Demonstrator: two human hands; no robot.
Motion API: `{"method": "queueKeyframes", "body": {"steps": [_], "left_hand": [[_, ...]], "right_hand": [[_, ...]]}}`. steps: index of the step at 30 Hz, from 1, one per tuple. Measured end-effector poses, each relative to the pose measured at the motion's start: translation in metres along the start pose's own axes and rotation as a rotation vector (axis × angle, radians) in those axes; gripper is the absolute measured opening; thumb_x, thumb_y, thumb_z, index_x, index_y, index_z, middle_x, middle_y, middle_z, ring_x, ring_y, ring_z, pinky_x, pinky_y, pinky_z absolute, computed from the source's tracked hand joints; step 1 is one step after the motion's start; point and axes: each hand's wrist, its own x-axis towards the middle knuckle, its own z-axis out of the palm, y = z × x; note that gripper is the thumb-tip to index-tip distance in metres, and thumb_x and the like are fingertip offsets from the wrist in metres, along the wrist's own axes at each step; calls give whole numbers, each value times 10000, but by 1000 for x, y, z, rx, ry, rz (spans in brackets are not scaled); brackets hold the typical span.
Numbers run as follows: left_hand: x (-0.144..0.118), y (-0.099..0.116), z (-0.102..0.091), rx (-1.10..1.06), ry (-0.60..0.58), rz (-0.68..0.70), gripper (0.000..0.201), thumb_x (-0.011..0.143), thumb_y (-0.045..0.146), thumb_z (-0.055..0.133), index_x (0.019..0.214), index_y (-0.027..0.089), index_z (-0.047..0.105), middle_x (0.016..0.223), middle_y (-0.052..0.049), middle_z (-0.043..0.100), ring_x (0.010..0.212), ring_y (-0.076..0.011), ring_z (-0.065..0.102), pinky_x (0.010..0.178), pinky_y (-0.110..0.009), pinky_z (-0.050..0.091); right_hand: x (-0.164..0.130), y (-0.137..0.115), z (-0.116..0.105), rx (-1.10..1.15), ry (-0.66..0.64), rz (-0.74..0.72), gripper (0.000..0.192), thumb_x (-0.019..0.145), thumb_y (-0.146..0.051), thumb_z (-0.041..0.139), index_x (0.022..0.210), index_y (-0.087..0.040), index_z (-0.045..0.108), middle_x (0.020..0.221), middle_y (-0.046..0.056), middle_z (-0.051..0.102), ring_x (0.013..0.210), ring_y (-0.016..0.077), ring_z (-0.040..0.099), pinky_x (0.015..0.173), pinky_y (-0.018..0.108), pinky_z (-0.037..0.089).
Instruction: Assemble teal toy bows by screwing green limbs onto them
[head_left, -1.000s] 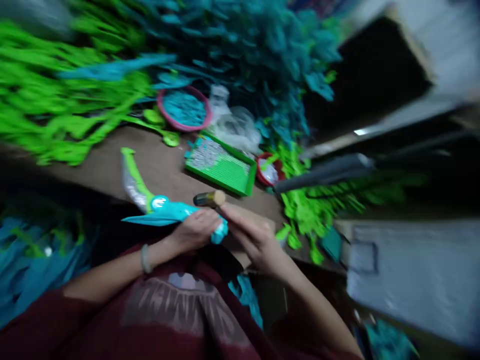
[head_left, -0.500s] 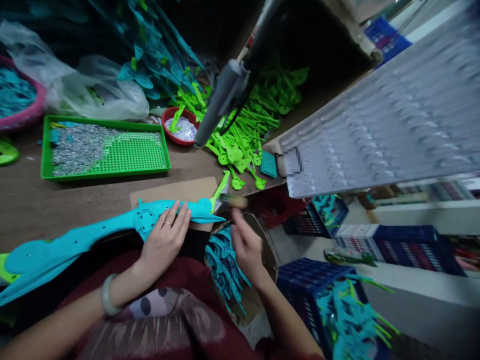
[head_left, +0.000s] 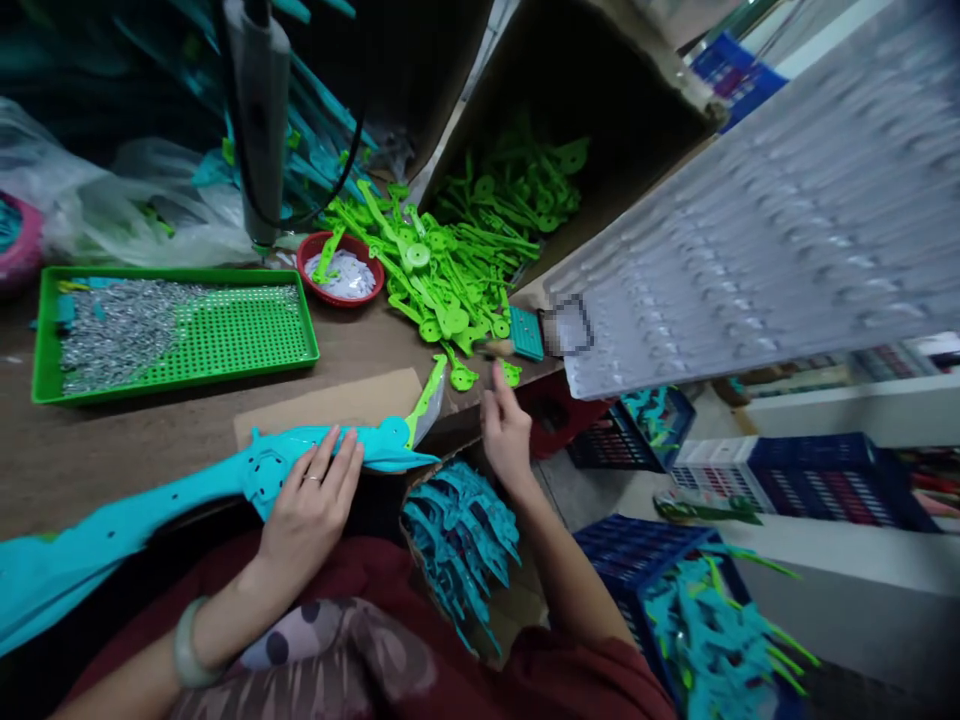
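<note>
The left hand [head_left: 311, 505] is lying flat, fingers spread, on a long teal part [head_left: 225, 480] that is running across the counter [head_left: 150, 420] edge and down past the person's lap. The palm is pressing on it rather than gripping, seemingly to keep the long piece from sliding off while the other hand is busy. A green piece [head_left: 427, 395] is sticking up from the teal part's far end, over a sheet of cardboard [head_left: 330, 400] that is serving as a work pad.

The right hand [head_left: 506, 430] is reaching toward the counter's right edge, fingers loosely open and empty, its fingertips just beside a small green piece [head_left: 512, 372] at the fringe of the green pile [head_left: 435, 280]. That pile is spilling from a tipped carton [head_left: 600, 110], so loose pieces are lying within reach. A teal block [head_left: 526, 332] is lying at the pile's edge.

A green tray [head_left: 225, 340] of small metal bits is sitting well to the left, and a red bowl [head_left: 341, 268] is sitting between tray and pile. A grey tool [head_left: 259, 110] is hanging over the counter on a cord, kept above the work. Below the counter edge, a box of teal pieces [head_left: 457, 530] is standing between the person's arms, and a blue crate [head_left: 675, 600] holding more is sitting to the right.
</note>
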Motion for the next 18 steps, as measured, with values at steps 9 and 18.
{"method": "queueKeyframes", "body": {"steps": [9, 18], "left_hand": [[0, 4, 0, -16, -64, -39, 455, 942, 65, 397, 1379, 38, 519, 1505, -165, 422, 1373, -343, 443, 1053, -473, 444], [-34, -42, -54, -141, -108, -168, 484, 964, 310, 468, 1403, 104, 468, 1559, -178, 350, 1437, -343, 338, 1095, -514, 398]], "right_hand": [[26, 6, -3, -168, -119, -134, 509, 950, -349, 401, 1402, -152, 531, 1009, 101, 747, 822, 186, 686, 809, 315, 551], [69, -93, 57, -807, -418, -828, 534, 960, -153, 383, 1455, -341, 447, 905, 98, 644, 688, 183, 578, 608, 277, 411]]}}
